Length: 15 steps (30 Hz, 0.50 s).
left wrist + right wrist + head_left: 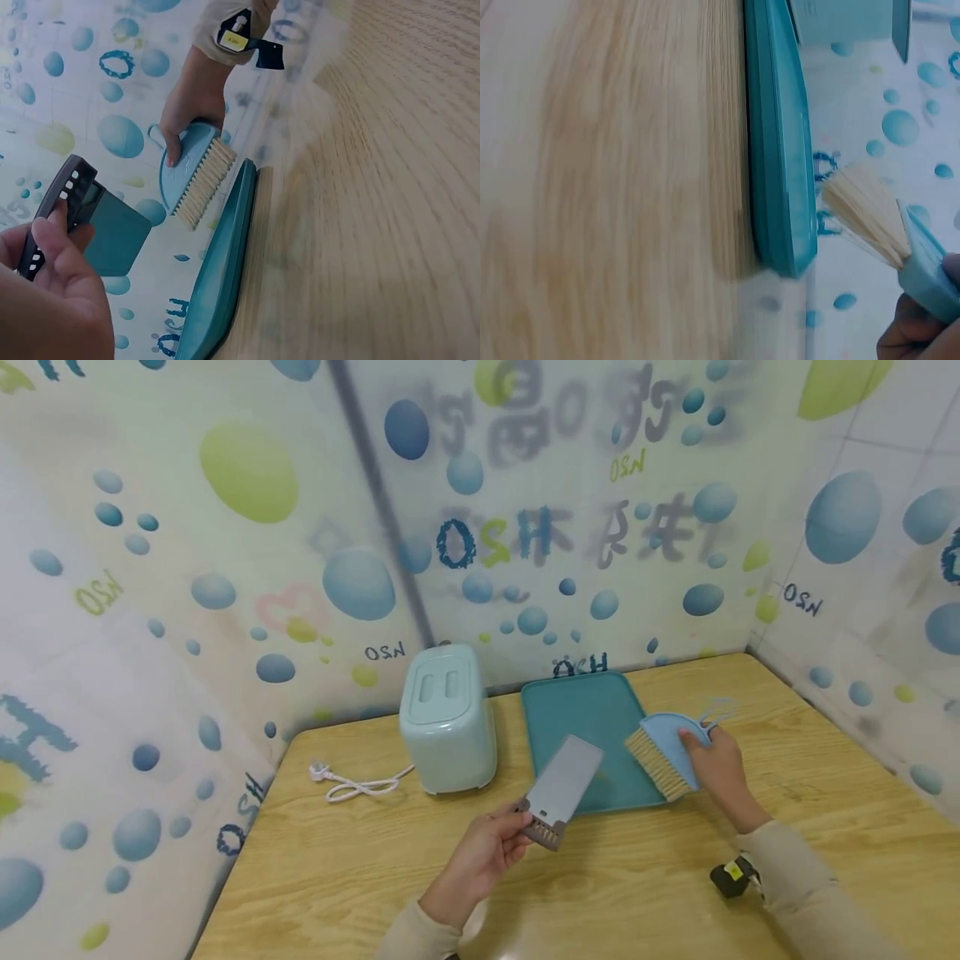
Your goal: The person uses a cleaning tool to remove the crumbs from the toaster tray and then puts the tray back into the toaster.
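My left hand (pixel 487 852) grips a flat, shiny metal crumb tray (pixel 566 777) by its dark slotted end, fingers and thumb pinching it. The tray is tilted above the near edge of a teal serving tray (pixel 543 714) on the table. To the right, my right hand (pixel 722 777) holds a light blue hand brush (pixel 671 739) by its top, thumb on the near face. Its pale bristles (pixel 866 214) point left and down, over the serving tray's right side, apart from the crumb tray. In the left wrist view, the brush and serving tray both show.
A pale green toaster (pixel 450 727) stands left of the serving tray near the wall. Its white cord and plug (pixel 360 782) lie on the wooden table (pixel 337 877). Patterned walls (pixel 285 568) border the table at back and sides. A small black device (pixel 731 877) is by the right sleeve.
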Motion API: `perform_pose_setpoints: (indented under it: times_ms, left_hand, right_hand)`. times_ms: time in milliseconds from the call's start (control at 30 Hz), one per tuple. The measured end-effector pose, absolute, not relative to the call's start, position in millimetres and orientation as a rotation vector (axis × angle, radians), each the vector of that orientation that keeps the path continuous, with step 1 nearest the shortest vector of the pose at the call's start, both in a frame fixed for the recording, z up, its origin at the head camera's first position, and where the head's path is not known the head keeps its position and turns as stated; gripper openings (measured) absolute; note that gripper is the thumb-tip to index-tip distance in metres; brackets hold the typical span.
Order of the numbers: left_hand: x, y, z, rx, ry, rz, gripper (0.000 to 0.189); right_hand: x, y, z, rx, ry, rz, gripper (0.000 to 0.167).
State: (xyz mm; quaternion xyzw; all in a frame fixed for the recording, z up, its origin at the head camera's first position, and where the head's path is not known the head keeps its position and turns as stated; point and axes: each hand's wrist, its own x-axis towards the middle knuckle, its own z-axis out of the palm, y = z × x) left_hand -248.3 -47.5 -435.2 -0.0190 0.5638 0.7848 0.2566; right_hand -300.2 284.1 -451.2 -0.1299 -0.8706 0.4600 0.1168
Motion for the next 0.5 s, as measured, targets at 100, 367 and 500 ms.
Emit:
perform_pose_setpoints:
  times_ms: [100,367,500]
  left_hand:
    - [-246,-46,-436,-0.027,1.529,2.099,0.054]
    - [-243,-42,-441,0.015,1.520,2.035,0.054]
    - [-242,-41,-443,0.017,1.508,2.026,0.054]
  right_hand:
    - [-298,295,-453,-0.404,-2.539,1.327,0.062]
    - [-295,318,-455,-0.491,-2.501,1.358,0.064]
    - [-296,333,-456,-0.578,-2.471,1.417,0.068]
